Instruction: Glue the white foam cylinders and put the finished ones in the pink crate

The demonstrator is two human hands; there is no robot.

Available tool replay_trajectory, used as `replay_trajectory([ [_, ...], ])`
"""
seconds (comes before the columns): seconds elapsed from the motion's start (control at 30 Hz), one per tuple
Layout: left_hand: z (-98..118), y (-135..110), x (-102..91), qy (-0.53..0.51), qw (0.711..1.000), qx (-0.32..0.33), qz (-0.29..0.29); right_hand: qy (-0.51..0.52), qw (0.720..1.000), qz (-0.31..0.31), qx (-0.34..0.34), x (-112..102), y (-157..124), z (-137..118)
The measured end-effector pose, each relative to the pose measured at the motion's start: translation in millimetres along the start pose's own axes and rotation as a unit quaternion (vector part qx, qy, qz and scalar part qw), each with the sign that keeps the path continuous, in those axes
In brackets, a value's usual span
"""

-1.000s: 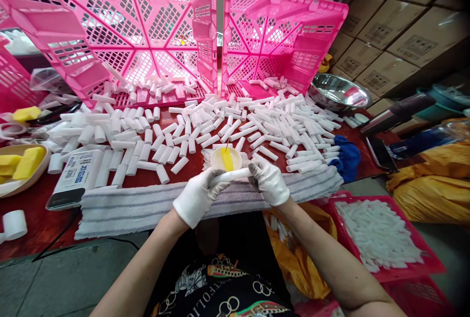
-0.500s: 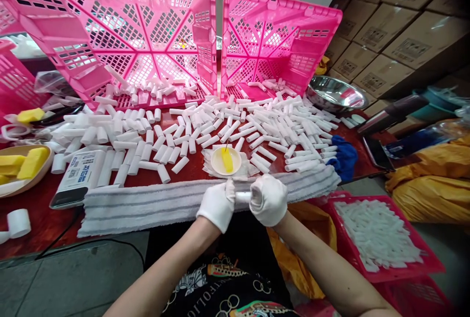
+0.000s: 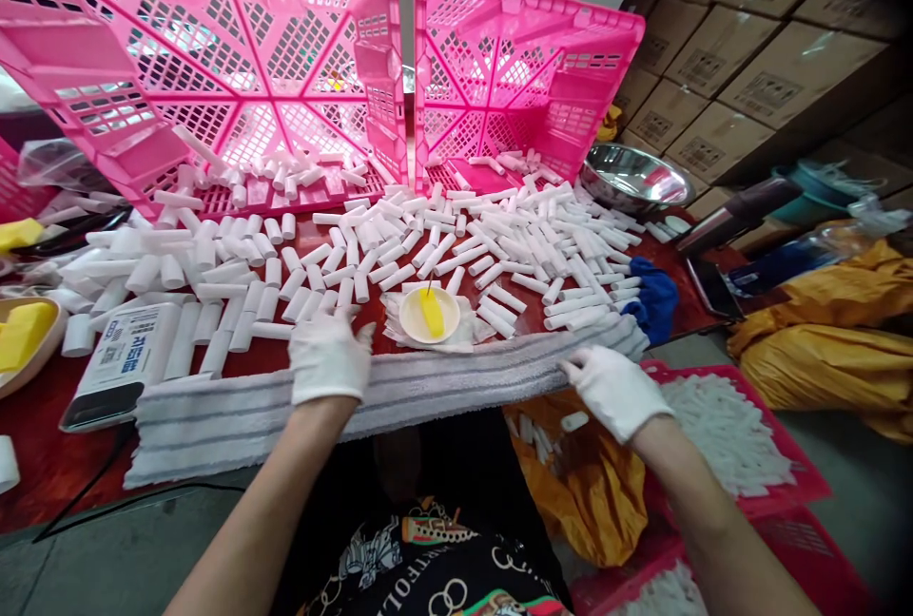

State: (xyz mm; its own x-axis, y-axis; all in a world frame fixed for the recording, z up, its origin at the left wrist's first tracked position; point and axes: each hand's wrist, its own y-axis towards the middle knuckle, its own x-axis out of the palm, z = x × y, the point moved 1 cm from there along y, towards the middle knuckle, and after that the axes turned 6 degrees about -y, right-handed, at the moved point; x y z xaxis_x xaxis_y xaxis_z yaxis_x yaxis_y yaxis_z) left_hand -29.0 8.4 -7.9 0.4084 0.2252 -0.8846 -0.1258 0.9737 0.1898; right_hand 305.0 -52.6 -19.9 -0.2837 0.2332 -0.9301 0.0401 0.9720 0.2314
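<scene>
My left hand, in a white glove, reaches over the striped grey towel to the near edge of the white tubes. Its thumb stands apart from the fingers, and its fingertips are at the tubes, partly hidden. Over the towel's right end is my gloved right hand, fingers loosely extended with nothing seen in them. Just below it, a single white tube is in the air above an orange sack that has more tubes inside. Between the hands, a small white dish holds a yellow piece.
Two pink crates stand tipped on their sides behind the tubes. At left are a white scale and a bowl of yellow blocks. A steel basin and blue cloth sit right; a tube-filled pink basket stands below.
Both hands were together holding one white tube over the towel. They have parted: left moved to the tubes at left, right moved right and let a tube go above the sack.
</scene>
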Motion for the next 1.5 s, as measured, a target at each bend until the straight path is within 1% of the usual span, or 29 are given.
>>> replay_trajectory([
  [0.07, -19, 14, 0.4, 0.065, 0.997, -0.028, -0.013, -0.029, 0.999, -0.016, -0.016, 18, 25, -17],
  [0.1, -24, 18, 1.2, 0.082, 0.996, -0.027, -0.024, -0.059, 0.997, -0.024, -0.035, 27, 37, -28],
  [0.2, -28, 21, 2.7, 0.102, 0.994, 0.011, -0.039, -0.110, 0.993, -0.022, -0.041, 49, 62, -50],
  [0.27, -29, 20, 3.2, 0.085, 0.995, 0.033, -0.039, -0.123, 0.992, -0.014, -0.021, 54, 66, -52],
  [0.3, -30, 20, 3.7, 0.062, 0.997, 0.037, -0.036, -0.107, 0.994, -0.014, -0.012, 54, 66, -51],
  [0.33, -31, 21, 4.8, 0.022, 0.999, 0.035, -0.033, -0.067, 0.998, -0.015, -0.003, 52, 65, -49],
  [0.37, -31, 22, 6.5, -0.039, 0.998, 0.027, -0.030, -0.001, 1.000, -0.019, 0.002, 50, 65, -49],
  [0.4, -31, 23, 8.8, -0.120, 0.992, 0.013, -0.031, 0.082, 0.996, -0.027, 0.004, 47, 64, -50],
  [0.43, -30, 23, 11.7, -0.214, 0.976, -0.008, -0.037, 0.169, 0.985, -0.042, 0.004, 44, 65, -54],
  [0.47, -28, 24, 14.9, -0.313, 0.948, -0.035, -0.046, 0.249, 0.967, -0.063, 0.004, 41, 67, -59],
  [0.5, -26, 24, 18.1, -0.405, 0.911, -0.063, -0.055, 0.311, 0.946, -0.092, 0.005, 40, 70, -66],
  [0.57, -19, 24, 23.9, -0.536, 0.834, -0.110, -0.072, 0.374, 0.916, -0.146, 0.012, 43, 79, -81],
  [0.6, -16, 23, 26.5, -0.576, 0.804, -0.125, -0.080, 0.382, 0.911, -0.155, 0.011, 46, 84, -86],
  [0.63, -13, 23, 29.2, -0.603, 0.781, -0.137, -0.089, 0.378, 0.913, -0.152, 0.007, 50, 90, -90],
  [0.67, -12, 22, 32.3, -0.618, 0.766, -0.147, -0.096, 0.370, 0.918, -0.141, -0.004, 55, 95, -92],
  [0.7, -11, 22, 35.8, -0.624, 0.759, -0.157, -0.100, 0.358, 0.925, -0.123, -0.021, 60, 99, -93],
  [0.73, -12, 22, 39.6, -0.621, 0.760, -0.167, -0.098, 0.345, 0.932, -0.103, -0.043, 66, 101, -91],
  [0.8, -14, 22, 47.4, -0.600, 0.775, -0.181, -0.084, 0.311, 0.942, -0.079, -0.099, 76, 100, -87],
  [0.87, -15, 22, 53.5, -0.582, 0.792, -0.172, -0.069, 0.281, 0.947, -0.064, -0.145, 84, 95, -82],
  [0.9, -14, 22, 55.3, -0.577, 0.798, -0.160, -0.071, 0.271, 0.948, -0.057, -0.156, 87, 91, -80],
  [0.93, -13, 21, 56.2, -0.571, 0.804, -0.148, -0.079, 0.268, 0.950, -0.053, -0.153, 89, 88, -80],
  [1.03, -9, 19, 54.2, -0.532, 0.829, -0.124, -0.121, 0.281, 0.953, -0.034, -0.110, 89, 81, -82],
  [1.1, -7, 17, 50.3, -0.496, 0.850, -0.115, -0.134, 0.295, 0.949, -0.037, -0.105, 87, 80, -85],
  [1.17, -6, 16, 45.6, -0.457, 0.876, -0.093, -0.128, 0.304, 0.944, -0.059, -0.118, 84, 80, -88],
  [1.2, -6, 16, 43.2, -0.428, 0.893, -0.075, -0.120, 0.305, 0.943, -0.063, -0.118, 83, 81, -89],
  [1.27, -8, 16, 38.9, -0.351, 0.930, -0.028, -0.102, 0.302, 0.947, -0.052, -0.102, 82, 81, -90],
  [1.33, -9, 17, 35.8, -0.273, 0.958, 0.012, -0.090, 0.297, 0.950, -0.027, -0.097, 84, 80, -91],
  [1.4, -11, 17, 34.9, -0.244, 0.965, 0.016, -0.093, 0.303, 0.945, -0.023, -0.116, 88, 77, -92],
  [1.5, -12, 16, 36.5, -0.265, 0.959, -0.019, -0.098, 0.318, 0.939, -0.023, -0.129, 94, 73, -93],
])
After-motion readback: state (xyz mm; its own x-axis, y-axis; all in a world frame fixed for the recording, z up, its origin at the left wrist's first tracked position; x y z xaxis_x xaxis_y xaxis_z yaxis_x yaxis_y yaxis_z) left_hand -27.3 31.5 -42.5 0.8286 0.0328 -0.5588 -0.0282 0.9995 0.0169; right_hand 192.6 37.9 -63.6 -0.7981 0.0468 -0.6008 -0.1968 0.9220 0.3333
